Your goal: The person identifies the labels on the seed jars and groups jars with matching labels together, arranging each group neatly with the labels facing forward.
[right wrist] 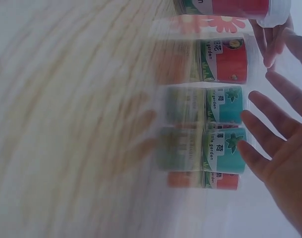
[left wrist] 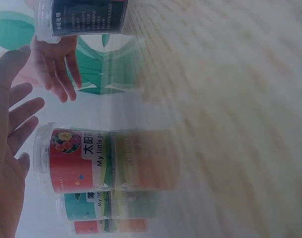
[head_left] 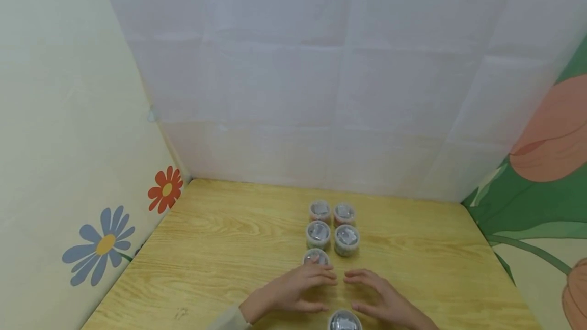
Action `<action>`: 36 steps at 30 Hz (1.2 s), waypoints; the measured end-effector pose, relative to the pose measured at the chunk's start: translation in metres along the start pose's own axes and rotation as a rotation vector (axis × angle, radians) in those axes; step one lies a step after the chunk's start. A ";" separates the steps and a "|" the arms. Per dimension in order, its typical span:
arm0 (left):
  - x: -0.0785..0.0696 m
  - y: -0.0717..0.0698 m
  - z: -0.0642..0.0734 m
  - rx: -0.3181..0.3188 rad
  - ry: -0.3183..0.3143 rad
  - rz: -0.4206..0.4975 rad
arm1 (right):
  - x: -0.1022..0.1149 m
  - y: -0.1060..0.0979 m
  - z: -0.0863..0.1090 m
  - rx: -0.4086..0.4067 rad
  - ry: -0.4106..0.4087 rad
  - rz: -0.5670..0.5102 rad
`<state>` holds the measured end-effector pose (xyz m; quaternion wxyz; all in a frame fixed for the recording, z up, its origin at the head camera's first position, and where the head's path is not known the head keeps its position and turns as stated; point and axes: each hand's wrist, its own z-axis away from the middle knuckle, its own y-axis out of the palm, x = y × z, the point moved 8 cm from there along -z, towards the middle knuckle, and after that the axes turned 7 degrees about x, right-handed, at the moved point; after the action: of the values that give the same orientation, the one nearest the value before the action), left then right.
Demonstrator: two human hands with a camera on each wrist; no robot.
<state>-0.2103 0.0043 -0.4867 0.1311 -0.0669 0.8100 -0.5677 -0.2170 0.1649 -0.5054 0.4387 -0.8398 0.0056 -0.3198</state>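
Observation:
My left hand (head_left: 300,289) hovers with spread fingers beside a small clear-lidded plastic tub (head_left: 316,257), partly covering it in the head view. That tub appears with a red label (left wrist: 71,161) in the left wrist view. Opposite, my right hand (head_left: 387,299) has its fingers loosely bent toward the left one, holding nothing. Between and below the two hands, at the bottom of the head view, stands another lidded tub (head_left: 345,321). It shows a dark label panel (left wrist: 89,17) in the left wrist view and a red one (right wrist: 235,6) in the right wrist view.
Behind the hands, two tubs with teal labels, a left one (head_left: 318,234) and a right one (head_left: 346,239), stand side by side. Farther back are two reddish tubs (head_left: 320,211). The wood-grain table (head_left: 229,228) meets a pale sheet (head_left: 275,90) at the back and flower-printed side panels.

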 end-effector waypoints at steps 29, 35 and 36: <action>-0.022 0.005 -0.008 0.038 0.133 -0.012 | -0.015 0.030 0.022 0.370 0.603 -0.425; -0.024 0.005 -0.008 0.067 0.123 -0.025 | -0.010 0.032 0.021 0.399 0.537 -0.459; -0.025 0.005 -0.008 0.066 0.122 -0.034 | -0.009 0.031 0.020 0.401 0.518 -0.451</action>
<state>-0.1887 0.0191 -0.4852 0.0738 -0.0413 0.7960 -0.5994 -0.2045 0.1630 -0.5417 0.4967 -0.6092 -0.1310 -0.6042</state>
